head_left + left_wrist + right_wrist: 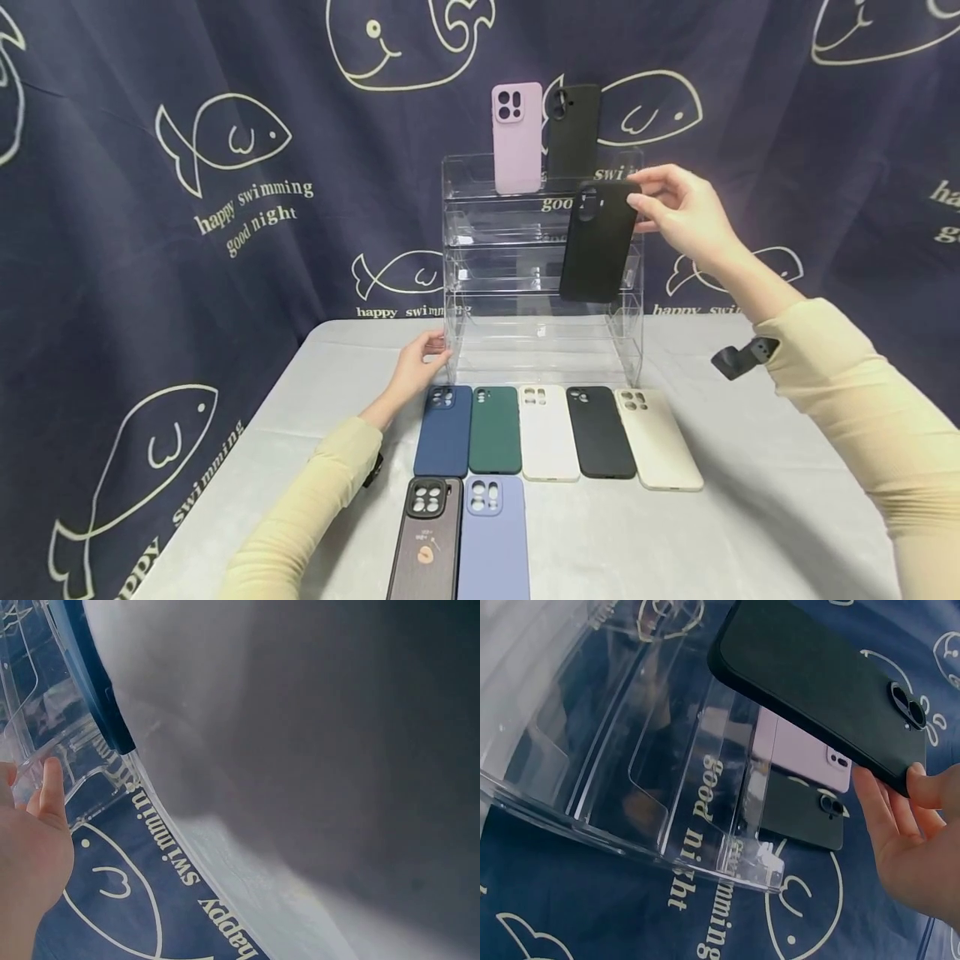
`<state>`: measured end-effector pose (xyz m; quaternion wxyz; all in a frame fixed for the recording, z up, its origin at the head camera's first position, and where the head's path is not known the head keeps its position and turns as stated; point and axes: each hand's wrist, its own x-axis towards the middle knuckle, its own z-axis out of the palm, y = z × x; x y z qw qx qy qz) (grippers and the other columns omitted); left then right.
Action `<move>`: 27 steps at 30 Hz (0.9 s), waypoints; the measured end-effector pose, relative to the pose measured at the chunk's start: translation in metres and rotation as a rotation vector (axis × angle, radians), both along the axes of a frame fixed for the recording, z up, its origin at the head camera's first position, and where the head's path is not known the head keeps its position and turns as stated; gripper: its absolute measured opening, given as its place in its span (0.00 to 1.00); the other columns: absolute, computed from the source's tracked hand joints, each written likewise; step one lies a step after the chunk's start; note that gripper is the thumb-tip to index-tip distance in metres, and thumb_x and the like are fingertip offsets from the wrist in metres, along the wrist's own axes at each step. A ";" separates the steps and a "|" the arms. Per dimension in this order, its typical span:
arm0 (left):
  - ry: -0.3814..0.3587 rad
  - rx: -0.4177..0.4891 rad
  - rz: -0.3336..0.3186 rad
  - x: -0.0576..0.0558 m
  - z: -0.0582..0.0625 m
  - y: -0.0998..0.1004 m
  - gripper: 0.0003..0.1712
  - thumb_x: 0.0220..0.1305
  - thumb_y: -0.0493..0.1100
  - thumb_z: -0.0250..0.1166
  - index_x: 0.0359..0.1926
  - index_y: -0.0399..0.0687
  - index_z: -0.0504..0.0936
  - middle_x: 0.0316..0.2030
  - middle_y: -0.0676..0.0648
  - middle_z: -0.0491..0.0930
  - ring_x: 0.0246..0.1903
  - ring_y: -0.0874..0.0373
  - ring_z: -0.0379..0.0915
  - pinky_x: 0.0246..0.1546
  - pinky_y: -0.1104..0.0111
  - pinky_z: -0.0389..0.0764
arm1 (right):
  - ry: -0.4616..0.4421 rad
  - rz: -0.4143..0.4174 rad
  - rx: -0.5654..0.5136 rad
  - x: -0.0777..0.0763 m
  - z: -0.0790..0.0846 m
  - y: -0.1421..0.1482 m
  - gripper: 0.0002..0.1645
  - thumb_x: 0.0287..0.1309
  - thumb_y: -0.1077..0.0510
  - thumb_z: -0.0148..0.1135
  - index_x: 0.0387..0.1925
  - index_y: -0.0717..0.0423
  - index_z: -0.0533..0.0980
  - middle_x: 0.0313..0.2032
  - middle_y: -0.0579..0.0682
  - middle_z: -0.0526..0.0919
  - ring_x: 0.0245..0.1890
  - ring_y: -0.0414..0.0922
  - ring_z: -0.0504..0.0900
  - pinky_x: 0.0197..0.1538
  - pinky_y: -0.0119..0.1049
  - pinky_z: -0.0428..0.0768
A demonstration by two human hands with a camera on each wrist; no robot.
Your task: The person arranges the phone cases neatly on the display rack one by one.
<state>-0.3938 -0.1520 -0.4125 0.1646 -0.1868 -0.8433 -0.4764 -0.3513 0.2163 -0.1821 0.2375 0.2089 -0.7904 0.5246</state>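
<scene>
My right hand (686,212) pinches a black phone case (598,250) by its upper right corner, thumb on the face and fingers behind. The case hangs slightly tilted in front of the upper tiers of a clear stepped display rack (543,375). In the right wrist view, the held case (810,682) has an oval camera opening. My left hand (417,360) grips the rack's lower left side edge, with the thumb toward the front. On the top tier stand a lilac phone case (517,154) and another black phone case (576,142), side by side.
Before the rack lies a row of cases: blue (442,437), green (495,437), white (550,442), black (602,437) and cream (663,446). Nearer are a dark patterned case (426,546) and a periwinkle case (495,542). A navy fish-print curtain (247,217) hangs behind the table (750,500).
</scene>
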 end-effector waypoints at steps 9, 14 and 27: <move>0.003 -0.002 0.006 -0.001 -0.001 0.000 0.23 0.59 0.35 0.64 0.55 0.34 0.73 0.44 0.35 0.81 0.45 0.43 0.79 0.53 0.57 0.79 | -0.001 -0.068 0.009 -0.025 0.017 -0.001 0.18 0.59 0.64 0.59 0.52 0.61 0.75 0.31 0.39 0.75 0.27 0.27 0.80 0.30 0.20 0.83; 0.008 0.008 -0.004 -0.003 0.000 0.001 0.22 0.59 0.35 0.64 0.55 0.33 0.73 0.44 0.34 0.81 0.45 0.43 0.79 0.53 0.57 0.79 | 0.003 -0.074 -0.071 -0.039 0.028 -0.001 0.17 0.58 0.65 0.59 0.50 0.57 0.77 0.32 0.38 0.77 0.30 0.28 0.80 0.30 0.21 0.83; -0.013 0.008 0.004 -0.003 -0.003 -0.002 0.23 0.59 0.37 0.64 0.55 0.34 0.73 0.45 0.36 0.81 0.45 0.44 0.78 0.52 0.58 0.80 | 0.005 -0.173 -0.132 -0.072 0.038 -0.007 0.19 0.58 0.64 0.59 0.52 0.57 0.77 0.34 0.41 0.75 0.29 0.30 0.79 0.29 0.20 0.82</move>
